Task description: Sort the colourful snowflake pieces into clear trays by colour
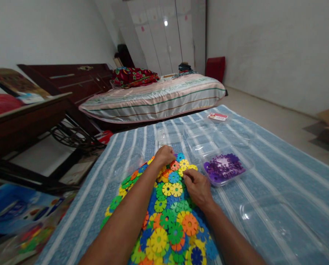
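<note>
A long heap of notched plastic discs (167,189) in yellow, green, blue and orange spreads over the striped cloth in front of me. My left hand (165,155) is at the far end of the heap, its fingers curled down and closed; what they may hold is hidden. A bit of purple shows just beside those fingertips. On the heap's right edge, my right hand (198,187) has thumb and fingers drawn together by some yellow discs (184,164); I cannot make out anything between them. Right of it stands a clear plastic box (248,166) with purple discs (224,167) inside.
Clear containers (203,141) stand behind the purple box, and a clear tray or lid (280,221) lies at right. A red-and-white card (217,116) is at the cloth's far edge. Beyond are a bed (159,97) and, at left, a sewing-machine table (29,110).
</note>
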`<state>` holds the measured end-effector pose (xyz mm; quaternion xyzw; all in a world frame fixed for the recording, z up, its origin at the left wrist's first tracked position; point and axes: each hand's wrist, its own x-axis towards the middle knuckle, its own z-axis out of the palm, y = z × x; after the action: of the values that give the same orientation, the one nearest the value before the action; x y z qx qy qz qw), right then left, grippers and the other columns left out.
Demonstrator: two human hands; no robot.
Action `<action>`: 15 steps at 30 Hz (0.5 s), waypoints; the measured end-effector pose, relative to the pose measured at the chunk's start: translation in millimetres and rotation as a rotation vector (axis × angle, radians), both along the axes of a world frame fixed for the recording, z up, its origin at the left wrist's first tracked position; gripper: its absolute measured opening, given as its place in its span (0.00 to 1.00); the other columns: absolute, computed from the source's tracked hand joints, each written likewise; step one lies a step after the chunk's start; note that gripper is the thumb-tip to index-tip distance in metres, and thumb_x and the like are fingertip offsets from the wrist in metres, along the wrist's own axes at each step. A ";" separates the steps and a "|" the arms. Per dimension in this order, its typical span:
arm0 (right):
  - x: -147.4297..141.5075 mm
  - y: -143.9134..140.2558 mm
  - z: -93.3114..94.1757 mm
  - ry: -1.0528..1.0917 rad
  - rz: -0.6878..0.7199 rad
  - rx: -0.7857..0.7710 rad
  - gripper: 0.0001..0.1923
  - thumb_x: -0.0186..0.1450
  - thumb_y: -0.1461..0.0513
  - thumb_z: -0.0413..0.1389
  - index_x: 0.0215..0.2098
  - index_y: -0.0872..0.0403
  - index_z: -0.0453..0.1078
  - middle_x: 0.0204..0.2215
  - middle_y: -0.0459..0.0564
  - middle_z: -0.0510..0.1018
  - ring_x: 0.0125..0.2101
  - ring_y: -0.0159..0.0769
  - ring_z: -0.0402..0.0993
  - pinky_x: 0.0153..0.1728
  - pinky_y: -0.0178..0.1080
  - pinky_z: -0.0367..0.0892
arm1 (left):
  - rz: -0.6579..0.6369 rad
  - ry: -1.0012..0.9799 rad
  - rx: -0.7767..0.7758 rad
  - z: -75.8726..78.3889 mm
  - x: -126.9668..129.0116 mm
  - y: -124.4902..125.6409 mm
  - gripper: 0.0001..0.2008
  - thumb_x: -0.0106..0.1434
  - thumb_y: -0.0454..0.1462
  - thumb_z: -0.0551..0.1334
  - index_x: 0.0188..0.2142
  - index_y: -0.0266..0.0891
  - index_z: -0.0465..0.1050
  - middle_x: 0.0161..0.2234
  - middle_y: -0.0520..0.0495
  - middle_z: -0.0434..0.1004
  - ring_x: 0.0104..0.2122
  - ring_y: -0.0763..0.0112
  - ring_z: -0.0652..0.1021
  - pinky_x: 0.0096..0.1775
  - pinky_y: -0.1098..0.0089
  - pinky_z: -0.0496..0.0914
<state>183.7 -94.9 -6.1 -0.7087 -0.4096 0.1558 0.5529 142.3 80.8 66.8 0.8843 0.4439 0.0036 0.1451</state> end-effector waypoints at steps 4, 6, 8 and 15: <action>0.1 0.3 -0.9 -0.002 0.001 -0.004 0.13 0.64 0.60 0.48 0.34 0.52 0.76 0.30 0.46 0.79 0.33 0.36 0.74 0.35 0.35 0.64 | -0.124 -0.214 -0.116 15.3 13.9 -33.1 0.05 0.49 0.36 0.65 0.25 0.35 0.77 0.18 0.55 0.71 0.21 0.76 0.70 0.25 0.77 0.62; 0.0 0.4 -1.0 -0.003 0.000 -0.011 0.14 0.64 0.60 0.48 0.35 0.52 0.76 0.30 0.47 0.80 0.32 0.37 0.74 0.34 0.35 0.64 | -0.214 -0.349 -0.198 23.5 23.0 -55.1 0.06 0.49 0.36 0.65 0.28 0.36 0.77 0.18 0.55 0.70 0.21 0.75 0.70 0.25 0.76 0.62; 0.0 0.7 -1.0 -0.007 0.001 -0.020 0.14 0.64 0.60 0.48 0.37 0.51 0.76 0.31 0.48 0.80 0.32 0.38 0.75 0.34 0.36 0.65 | -0.263 -0.385 -0.211 29.3 31.2 -75.0 0.09 0.49 0.36 0.65 0.31 0.36 0.78 0.18 0.55 0.70 0.22 0.74 0.70 0.26 0.75 0.64; -0.2 -0.3 2.6 -0.058 -0.054 -0.075 0.14 0.64 0.59 0.48 0.32 0.52 0.77 0.28 0.51 0.81 0.28 0.41 0.75 0.28 0.36 0.62 | -0.243 -0.425 -0.140 44.4 28.9 -104.3 0.11 0.56 0.40 0.63 0.36 0.37 0.78 0.21 0.52 0.74 0.26 0.71 0.74 0.30 0.73 0.68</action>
<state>183.5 -95.2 -3.5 -0.7439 -0.3999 0.1355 0.5180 171.3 -23.5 111.2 0.8983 0.2930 0.1414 0.2954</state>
